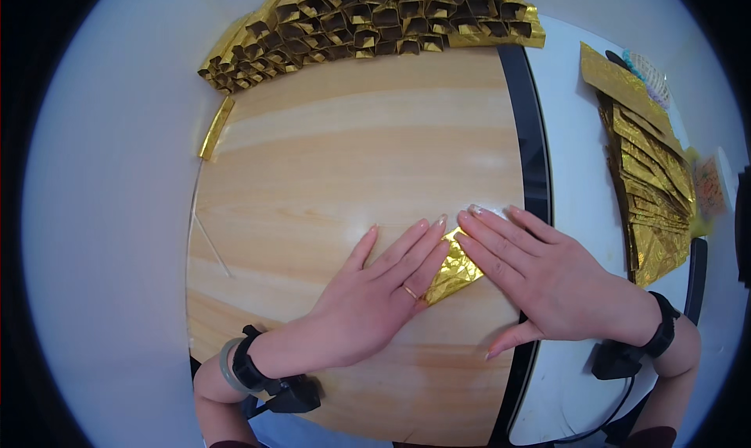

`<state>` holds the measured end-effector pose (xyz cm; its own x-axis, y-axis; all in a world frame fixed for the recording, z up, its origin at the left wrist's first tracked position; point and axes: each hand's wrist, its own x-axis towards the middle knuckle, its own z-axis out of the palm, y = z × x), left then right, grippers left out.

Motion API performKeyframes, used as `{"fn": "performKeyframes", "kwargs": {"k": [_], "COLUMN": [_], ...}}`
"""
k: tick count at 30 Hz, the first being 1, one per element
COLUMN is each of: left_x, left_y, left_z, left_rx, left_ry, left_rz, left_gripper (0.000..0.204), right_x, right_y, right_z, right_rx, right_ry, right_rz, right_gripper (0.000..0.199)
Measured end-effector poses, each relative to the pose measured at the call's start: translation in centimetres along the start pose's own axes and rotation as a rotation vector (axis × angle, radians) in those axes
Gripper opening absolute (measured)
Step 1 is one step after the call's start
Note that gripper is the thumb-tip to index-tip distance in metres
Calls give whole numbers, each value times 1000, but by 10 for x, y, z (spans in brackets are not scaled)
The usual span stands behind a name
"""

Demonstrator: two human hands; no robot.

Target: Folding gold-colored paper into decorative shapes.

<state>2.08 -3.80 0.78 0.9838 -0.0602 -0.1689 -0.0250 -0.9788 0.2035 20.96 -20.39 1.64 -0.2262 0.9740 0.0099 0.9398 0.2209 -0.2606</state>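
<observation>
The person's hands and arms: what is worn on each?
The left hand has a gold-coloured ring, and at its wrist a black strap, boxy black device and greyish band. The right hand has a matching wrist strap and dark device, a thin cable below. Dark sleeve ends show at the lower edge.

Foil (456, 273) on tabletop (352, 151), tubes (368, 19) behind

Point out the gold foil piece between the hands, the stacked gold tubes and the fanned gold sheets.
Gold foil piece (455, 269): head view, exposed creased middle.
Stacked gold tubes (379, 19): head view, front, open ends.
Fanned gold sheets (651, 174): head view, overlapping middle layers.
</observation>
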Motion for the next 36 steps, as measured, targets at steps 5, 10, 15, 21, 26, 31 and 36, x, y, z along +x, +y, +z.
{"fn": "performKeyframes", "kwargs": {"k": [5,10,15,21,26,31,36], "left_x": [-2,-3,-6,-6,-7,-9,-13], "left_y": [0,3,4,1,0,2,-21], "left_z": [-2,-2,3,1,-4,4,5], "left_rx": [-31,-22,35,54,-57,40,-66], "left_ry": [-16,-40,-25,-62,-149,274,576], "left_rz": [-19,-14,20,116,114,-85,-29], "left_gripper": [79,87,82,72,73,51,31], "right_x": [0,0,-1,-1,-1,1,5], "right_y": [-1,0,1,4,6,3,1], "right_z": [3,4,4,7,8,3,3], "right_rx": [-11,-18,-43,16,37,-117,-89], "right_ry": [-48,-53,-38,-16,1,-12,159], "right_rz": [20,35,11,-3,-6,48,77], "right_gripper": [100,97,100,103,94,79,59]}}
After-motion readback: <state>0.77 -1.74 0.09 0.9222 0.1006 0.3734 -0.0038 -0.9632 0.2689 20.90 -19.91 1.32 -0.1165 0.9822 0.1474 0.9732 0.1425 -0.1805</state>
